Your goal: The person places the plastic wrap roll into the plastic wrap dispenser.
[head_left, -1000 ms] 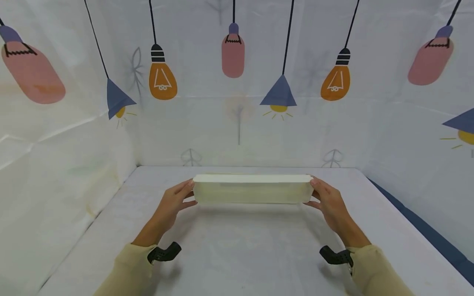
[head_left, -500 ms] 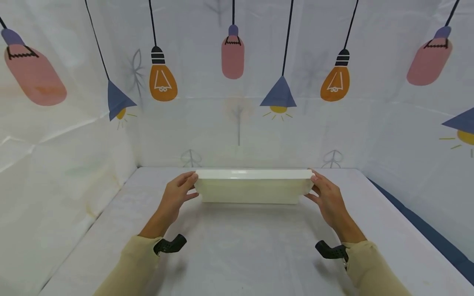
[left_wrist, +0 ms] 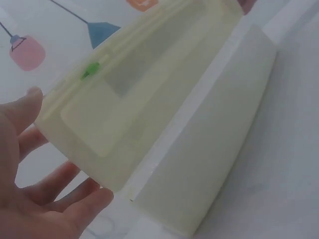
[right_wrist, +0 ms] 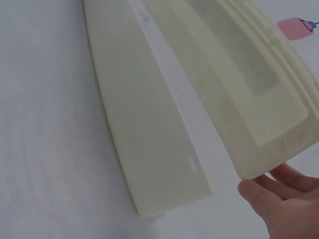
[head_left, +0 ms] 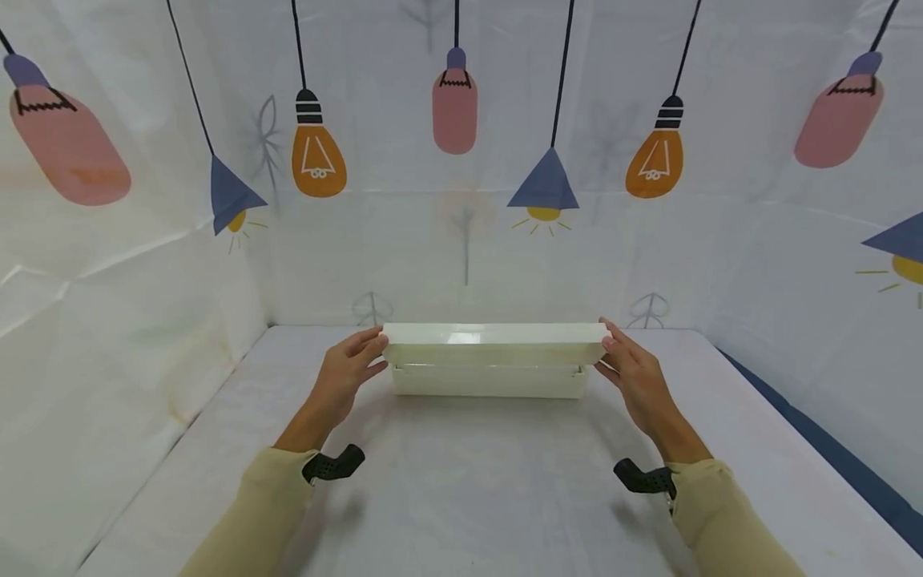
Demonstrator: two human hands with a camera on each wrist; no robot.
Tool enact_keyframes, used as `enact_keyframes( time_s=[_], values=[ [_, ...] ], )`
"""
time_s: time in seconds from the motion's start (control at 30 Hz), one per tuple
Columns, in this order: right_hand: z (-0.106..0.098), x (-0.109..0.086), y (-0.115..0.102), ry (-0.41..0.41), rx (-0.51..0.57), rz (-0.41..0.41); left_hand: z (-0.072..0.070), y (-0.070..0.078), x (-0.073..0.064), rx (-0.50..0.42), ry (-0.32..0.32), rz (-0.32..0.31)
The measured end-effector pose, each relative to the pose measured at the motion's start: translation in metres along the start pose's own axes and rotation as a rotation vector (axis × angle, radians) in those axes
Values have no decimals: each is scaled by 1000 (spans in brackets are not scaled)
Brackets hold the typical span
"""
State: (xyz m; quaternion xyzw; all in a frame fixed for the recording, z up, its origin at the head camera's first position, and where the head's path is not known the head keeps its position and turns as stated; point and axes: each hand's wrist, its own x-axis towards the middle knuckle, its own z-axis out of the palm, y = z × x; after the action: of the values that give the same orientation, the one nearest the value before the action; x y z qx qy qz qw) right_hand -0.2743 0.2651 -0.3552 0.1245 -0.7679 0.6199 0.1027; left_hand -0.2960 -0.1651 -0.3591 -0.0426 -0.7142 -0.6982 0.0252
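Note:
A long cream plastic lid [head_left: 494, 333] is held up by its two short ends, tilted over a matching long box base [head_left: 490, 381] on the table. My left hand [head_left: 339, 375] pinches the lid's left end, thumb on top and fingers beneath. At the right end, my right hand [head_left: 634, 381] grips the lid in the same way. The left wrist view shows the lid's hollow underside with a small green spot [left_wrist: 90, 70] on it. A gap separates lid and base in both wrist views. What the base holds inside is hidden.
A white-covered table [head_left: 469, 489] lies under the box. Behind it hangs a white sheet [head_left: 404, 248] printed with lamps and bulbs, which also runs down both sides. A dark blue strip [head_left: 808, 433] borders the table's right edge.
Both hands have raised the lid, which sat on the base one second ago. A gap now shows between them, and the base has stayed on the table.

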Motion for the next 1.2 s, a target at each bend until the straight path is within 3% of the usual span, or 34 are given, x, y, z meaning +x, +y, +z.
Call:
enact_keyframes(
  time_s=[0.33, 0.63, 1.07, 1.2],
  values=[
    [1, 3, 0, 11, -29, -27, -1, 4, -2, 32, 16, 37],
    [-2, 3, 6, 1, -40, -21, -3, 1, -1, 86, -15, 44],
    [-1, 4, 11, 4, 20, -42, 0, 3, 3, 157, 21, 32],
    [-1, 2, 12, -7, 26, -52, 1, 2, 2, 165, 4, 61]
  ],
)
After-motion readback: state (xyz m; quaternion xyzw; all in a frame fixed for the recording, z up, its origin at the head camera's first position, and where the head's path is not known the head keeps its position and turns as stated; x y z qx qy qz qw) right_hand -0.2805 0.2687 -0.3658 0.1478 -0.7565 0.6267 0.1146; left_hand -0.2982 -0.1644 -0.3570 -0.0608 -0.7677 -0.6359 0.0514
